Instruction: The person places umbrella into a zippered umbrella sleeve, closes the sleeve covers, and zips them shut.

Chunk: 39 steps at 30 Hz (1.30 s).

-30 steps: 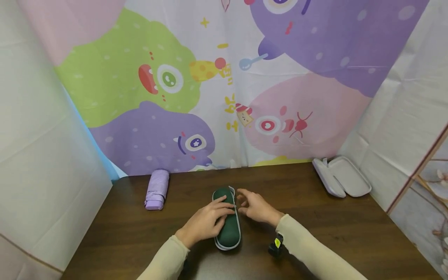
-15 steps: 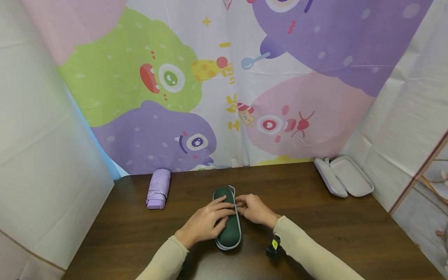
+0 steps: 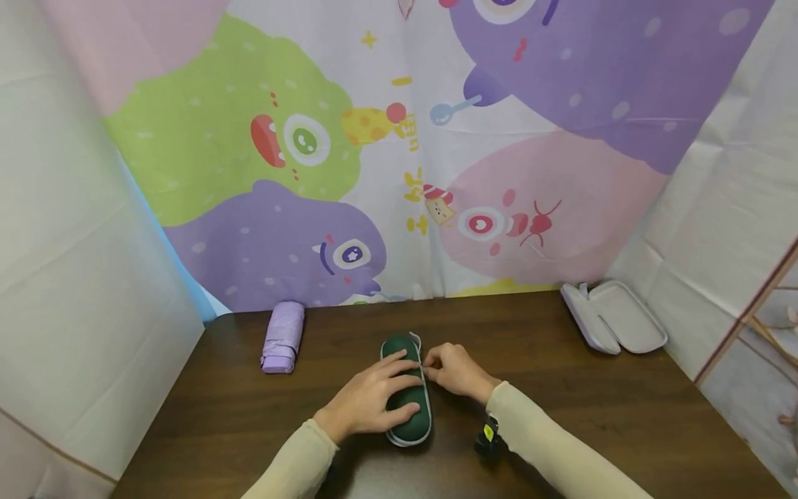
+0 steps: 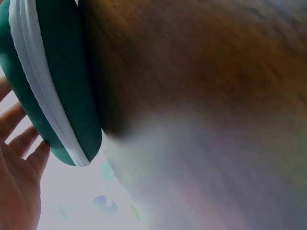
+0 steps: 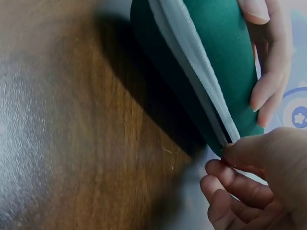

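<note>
A green oblong zip case with a pale grey zipper band lies lengthwise on the table. My left hand rests across its top from the left, fingers spread. In the left wrist view, fingertips touch the far side of the case. On the right side, my right hand pinches at the zipper with thumb and forefinger. The pull itself is hidden by the fingers. In the right wrist view, a narrow dark gap shows in the zipper beside the thumb. The case's contents cannot be seen.
A folded purple umbrella lies at the back left of the brown table. At the back right, a pale hard case lies unfolded. A cartoon-print curtain hangs behind the table edge.
My right hand has come up to the case's edge and now pinches at the zipper. The left hand's thumb has spread toward the case's near end.
</note>
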Each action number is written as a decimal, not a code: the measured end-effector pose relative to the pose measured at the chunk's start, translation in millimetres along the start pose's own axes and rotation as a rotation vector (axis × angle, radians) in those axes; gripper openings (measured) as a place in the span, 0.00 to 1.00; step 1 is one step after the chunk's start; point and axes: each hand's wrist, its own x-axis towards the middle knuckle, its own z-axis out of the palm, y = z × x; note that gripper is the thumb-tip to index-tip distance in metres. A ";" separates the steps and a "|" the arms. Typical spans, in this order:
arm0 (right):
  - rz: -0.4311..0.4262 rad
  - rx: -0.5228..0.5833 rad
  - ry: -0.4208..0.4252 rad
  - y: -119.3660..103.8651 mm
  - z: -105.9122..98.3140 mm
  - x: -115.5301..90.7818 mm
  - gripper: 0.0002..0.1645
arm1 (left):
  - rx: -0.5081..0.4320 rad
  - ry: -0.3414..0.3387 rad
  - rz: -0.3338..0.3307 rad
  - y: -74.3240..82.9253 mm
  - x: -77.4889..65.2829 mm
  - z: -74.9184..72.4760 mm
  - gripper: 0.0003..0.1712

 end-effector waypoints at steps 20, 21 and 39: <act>-0.015 0.038 -0.082 2.0 1.0 -1.1 0.07 | -0.095 0.019 -0.066 -6.0 -5.4 2.5 0.26; -0.018 0.037 -0.088 2.1 1.0 -1.4 0.08 | -0.102 0.016 -0.068 -6.0 -5.9 1.9 0.26; -0.021 0.074 -0.182 -2.5 -1.2 -10.9 0.12 | -0.130 -0.009 -0.091 -4.7 -8.3 0.7 0.27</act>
